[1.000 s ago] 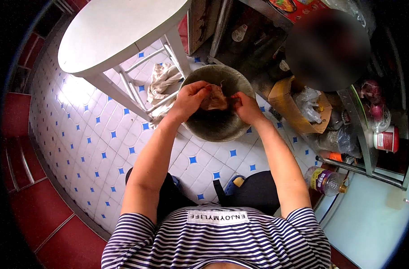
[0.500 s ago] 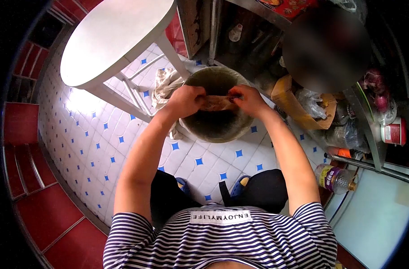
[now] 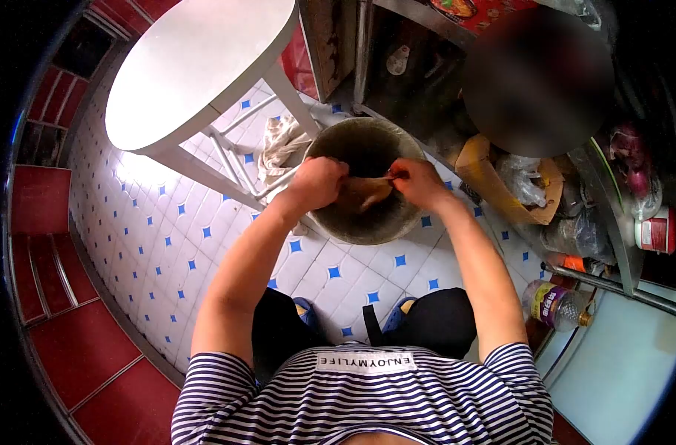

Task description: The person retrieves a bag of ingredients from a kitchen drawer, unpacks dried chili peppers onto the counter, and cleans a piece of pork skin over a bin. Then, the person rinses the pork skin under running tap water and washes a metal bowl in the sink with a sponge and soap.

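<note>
Over a round dark bucket (image 3: pixel 364 132) on the floor, my hands hold a limp tan and pinkish piece (image 3: pixel 365 194) that looks like raw meat; its exact kind is unclear. My left hand (image 3: pixel 319 182) is closed round its left end, with the fingertips partly hidden. At the opposite end, my right hand (image 3: pixel 421 184) pinches the upper edge between thumb and fingers. The piece hangs inside the bucket's mouth, its lower part in shadow. What lies at the bottom of the bucket is too dark to make out.
A white stool (image 3: pixel 197 70) stands to the left, with a crumpled cloth (image 3: pixel 279 144) beside its legs. On the right are a cardboard box (image 3: pixel 475 167) holding plastic bags, a clear plastic bottle (image 3: pixel 564 305), red onions (image 3: pixel 634 163) and a metal shelf frame (image 3: pixel 623 285).
The piece has turned and now droops lower, showing more of its tan side. Both hands still hold it, with the right one slightly higher on its edge. The view has shifted slightly.
</note>
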Demonstrator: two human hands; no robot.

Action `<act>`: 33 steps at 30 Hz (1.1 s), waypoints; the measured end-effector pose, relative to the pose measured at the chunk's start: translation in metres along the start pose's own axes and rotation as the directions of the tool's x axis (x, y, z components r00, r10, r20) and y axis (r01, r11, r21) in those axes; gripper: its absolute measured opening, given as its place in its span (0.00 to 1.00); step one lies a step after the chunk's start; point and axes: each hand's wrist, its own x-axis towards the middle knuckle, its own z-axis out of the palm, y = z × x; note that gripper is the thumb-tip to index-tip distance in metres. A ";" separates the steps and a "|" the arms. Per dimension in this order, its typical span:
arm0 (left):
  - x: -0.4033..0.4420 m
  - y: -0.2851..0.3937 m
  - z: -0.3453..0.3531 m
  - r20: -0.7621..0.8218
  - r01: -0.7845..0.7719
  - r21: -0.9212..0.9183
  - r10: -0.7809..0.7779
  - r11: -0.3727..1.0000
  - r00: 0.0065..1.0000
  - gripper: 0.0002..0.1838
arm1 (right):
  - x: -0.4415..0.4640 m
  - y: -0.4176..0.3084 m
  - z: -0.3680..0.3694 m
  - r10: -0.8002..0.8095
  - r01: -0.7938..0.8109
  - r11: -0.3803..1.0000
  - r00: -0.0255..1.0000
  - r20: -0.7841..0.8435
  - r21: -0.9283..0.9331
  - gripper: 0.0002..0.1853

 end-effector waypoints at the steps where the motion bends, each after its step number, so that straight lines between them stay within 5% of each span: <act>1: -0.005 0.006 -0.009 0.003 0.009 -0.014 -0.009 1.000 1.000 0.10 | -0.006 -0.010 -0.007 0.000 0.000 1.000 1.000 0.001 0.002 0.10; 2: -0.007 0.007 -0.011 0.001 0.006 -0.012 -0.006 1.000 1.000 0.10 | -0.012 -0.020 -0.014 -0.047 0.047 0.999 0.998 -0.041 0.014 0.11; 4: -0.008 0.005 -0.013 -0.321 -0.137 -0.007 0.128 0.991 0.939 0.09 | -0.022 -0.042 -0.023 -0.149 0.145 0.989 0.975 -0.163 -0.033 0.10; 5: 0.002 0.000 -0.007 -0.324 -0.136 -0.003 0.128 0.991 0.937 0.09 | -0.010 -0.036 -0.015 -0.153 0.150 0.988 0.974 -0.165 -0.034 0.10; 7: 0.017 -0.007 0.038 -0.034 -0.198 0.426 0.234 0.883 0.972 0.08 | -0.003 -0.001 0.026 -0.202 0.226 0.843 0.974 0.101 -0.488 0.07; 8: 0.022 -0.001 0.049 0.195 -0.105 0.470 0.013 0.876 0.981 0.10 | 0.004 0.017 0.035 -0.103 0.196 0.861 0.971 0.216 -0.469 0.06; 9: 0.015 0.004 0.042 0.040 -0.134 0.411 0.129 0.902 0.991 0.11 | 0.018 0.012 0.021 -0.114 0.200 0.856 0.972 0.203 -0.476 0.06; 12: 0.007 0.008 0.032 0.176 -0.109 0.230 0.069 0.967 0.982 0.15 | 0.005 -0.012 0.004 -0.093 0.136 0.949 0.982 0.163 -0.283 0.06; 16: -0.006 0.004 0.016 0.084 -0.051 0.133 0.040 0.990 0.996 0.13 | -0.009 -0.046 -0.019 0.066 -0.011 0.972 0.971 0.228 -0.235 0.05; 18: -0.007 0.002 0.010 0.010 -0.062 0.088 0.062 0.994 0.998 0.13 | -0.019 -0.056 -0.020 -0.095 0.093 0.994 0.995 -0.030 -0.064 0.05; 20: -0.007 0.007 0.013 -0.399 -0.181 0.025 0.176 0.983 0.900 0.13 | -0.006 -0.035 0.010 -0.124 0.122 0.962 0.992 0.008 -0.243 0.06; 21: -0.021 0.008 0.033 -0.383 -0.181 0.013 0.172 0.983 0.908 0.13 | -0.014 -0.020 0.034 -0.129 0.140 0.904 0.990 0.054 -0.404 0.07; 22: -0.023 0.003 0.058 -0.242 -0.075 -0.001 0.073 0.997 0.968 0.11 | -0.022 -0.001 0.046 0.203 -0.045 0.889 0.931 0.304 -0.456 0.05; 23: -0.014 -0.007 0.062 -0.112 0.029 0.015 -0.028 0.999 0.993 0.10 | -0.017 -0.005 0.046 0.094 -0.088 0.961 0.996 0.009 -0.264 0.05; 24: -0.017 -0.001 0.050 -0.180 0.018 0.108 0.002 0.994 0.984 0.10 | -0.013 -0.016 0.035 0.108 -0.110 0.968 0.994 -0.021 -0.225 0.06; 27: -0.021 0.001 0.034 -0.239 -0.068 -0.394 -0.031 0.917 0.971 0.10 | -0.024 -0.049 -0.001 0.297 -0.283 0.943 0.953 0.060 -0.177 0.10; 29: -0.031 0.010 0.010 -0.242 -0.105 -0.440 -0.005 0.892 0.970 0.08 | -0.031 -0.064 -0.020 0.242 -0.219 0.939 0.968 -0.058 0.265 0.11; 31: -0.046 0.031 -0.031 0.020 0.115 -0.858 -0.190 0.501 0.982 0.05 | -0.037 -0.081 -0.046 0.229 -0.207 0.950 0.971 -0.070 0.235 0.11; 33: -0.061 0.054 -0.085 -0.003 0.090 -0.879 -0.195 0.469 0.981 0.04 | -0.048 -0.113 -0.080 0.314 -0.296 0.827 0.948 0.043 0.479 0.09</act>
